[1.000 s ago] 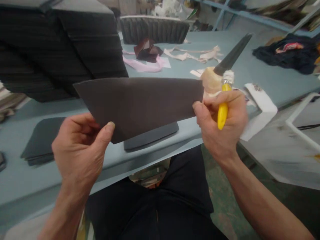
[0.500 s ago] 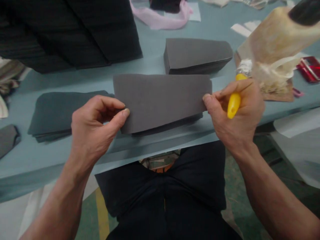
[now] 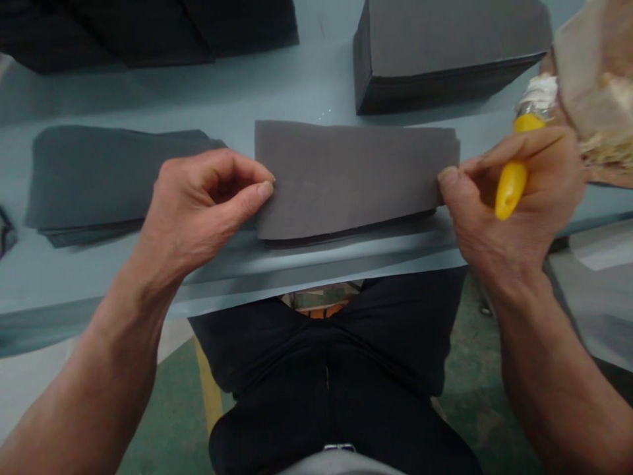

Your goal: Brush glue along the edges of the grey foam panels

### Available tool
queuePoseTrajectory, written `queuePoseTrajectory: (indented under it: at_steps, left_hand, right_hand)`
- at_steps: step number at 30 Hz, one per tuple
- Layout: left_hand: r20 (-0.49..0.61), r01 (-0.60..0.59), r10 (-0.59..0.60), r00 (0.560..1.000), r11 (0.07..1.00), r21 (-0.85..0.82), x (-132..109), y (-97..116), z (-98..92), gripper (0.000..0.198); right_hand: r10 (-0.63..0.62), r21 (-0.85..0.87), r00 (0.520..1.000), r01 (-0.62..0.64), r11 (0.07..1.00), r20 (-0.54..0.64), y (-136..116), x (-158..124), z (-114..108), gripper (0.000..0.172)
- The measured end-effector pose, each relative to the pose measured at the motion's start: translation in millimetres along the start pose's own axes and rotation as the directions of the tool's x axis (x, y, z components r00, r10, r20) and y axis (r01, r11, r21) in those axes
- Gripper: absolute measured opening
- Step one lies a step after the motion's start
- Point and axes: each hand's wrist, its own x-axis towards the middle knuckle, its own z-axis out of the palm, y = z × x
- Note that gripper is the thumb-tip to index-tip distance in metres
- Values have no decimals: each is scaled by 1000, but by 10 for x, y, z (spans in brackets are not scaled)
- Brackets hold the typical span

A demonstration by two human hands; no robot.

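A grey flat panel [image 3: 351, 178], longer than it is wide, lies over darker pieces in front of me at the table edge. My left hand [image 3: 212, 204] pinches its left edge between thumb and forefinger. Its right edge is between the thumb and forefinger of my right hand [image 3: 519, 191]. That same hand also keeps a brush with a yellow handle [image 3: 512, 188] tucked in the fingers, its pale, crusted head pointing away from me. A stack of dark green-grey pieces [image 3: 99, 175] sits left of the panel, partly behind my left hand.
A tall stack of grey panels [image 3: 455, 39] stands at the back right. Large black stacks [image 3: 237, 33] fill the back left. At the far right a whitish container [image 3: 588, 59] stands by yellowish crusted residue [image 3: 613, 148]. The blue-green table [image 3: 222, 95] ends close to my lap.
My view has tilted down and nearer. The panel now lies lower, almost aligned over the dark pieces beneath it. Both hands still pinch its ends, and the brush stays in my right hand.
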Motion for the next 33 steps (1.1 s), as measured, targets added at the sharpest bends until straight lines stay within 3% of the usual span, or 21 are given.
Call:
queuePoseTrajectory:
  at_steps: [4,9,19,33]
  left_hand:
    - [23,22,-22,999,1000,-2,4,24,27,6]
    - [18,24,-24,1000,999,23,-25,4,34,9]
    - [21,74,-74,997,997,-37,-40,-55,72,2]
    - [62,112,-108,992,991,-76,-6,-159,84,12]
  right_hand:
    - [24,1,1000,-24,1000,-7,51,-5,-3,31]
    - [-35,40,999,36,999,-22,94,0,30,27]
    - [-21,9,999,22,1000,-28,215,-11,40,40]
    - [-58,-11,998,58,998,19,261,4,9,31]
